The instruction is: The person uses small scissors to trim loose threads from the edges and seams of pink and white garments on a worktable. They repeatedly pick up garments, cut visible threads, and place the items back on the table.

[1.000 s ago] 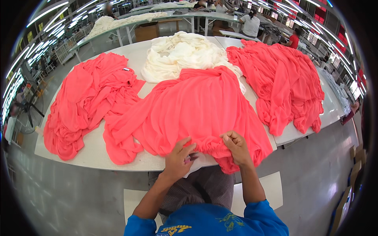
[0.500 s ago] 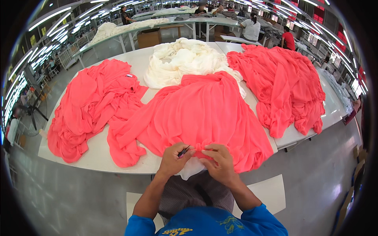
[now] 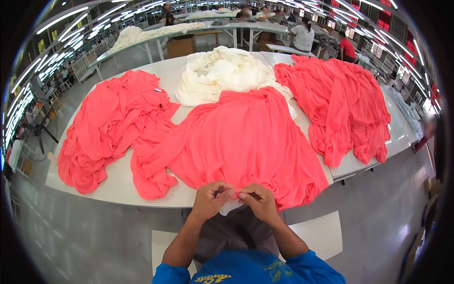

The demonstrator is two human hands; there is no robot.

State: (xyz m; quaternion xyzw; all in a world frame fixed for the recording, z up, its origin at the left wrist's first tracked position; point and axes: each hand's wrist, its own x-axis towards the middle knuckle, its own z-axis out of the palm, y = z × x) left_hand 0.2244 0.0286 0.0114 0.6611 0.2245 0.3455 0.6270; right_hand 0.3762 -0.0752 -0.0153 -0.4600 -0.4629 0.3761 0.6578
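Observation:
A gathered coral garment (image 3: pixel 236 135) of thin cloth spreads over the table in front of me, its near edge at my fingers. My left hand (image 3: pixel 209 201) is closed, pinching that edge between thumb and finger. Tucked in the same palm is a small pair of dark thread snips (image 3: pixel 218 193), mostly hidden by the fingers. My right hand (image 3: pixel 261 202) pinches the same edge just beside it, the fingertips of both hands nearly meeting. Below them hangs a bit of white lining (image 3: pixel 229 207).
Coral cloth piles lie at the left (image 3: pixel 113 128) and right (image 3: pixel 340 109), with a cream cloth heap (image 3: pixel 222 73) behind the garment. All rest on a pale table (image 3: pixel 120 182). White sheets (image 3: pixel 319 233) lie on the floor by my legs. People work at tables farther back.
Both hands have come closer together and slightly lower, the right one moving in toward the left. The snips' blades, visible before, are now hidden behind the fingers.

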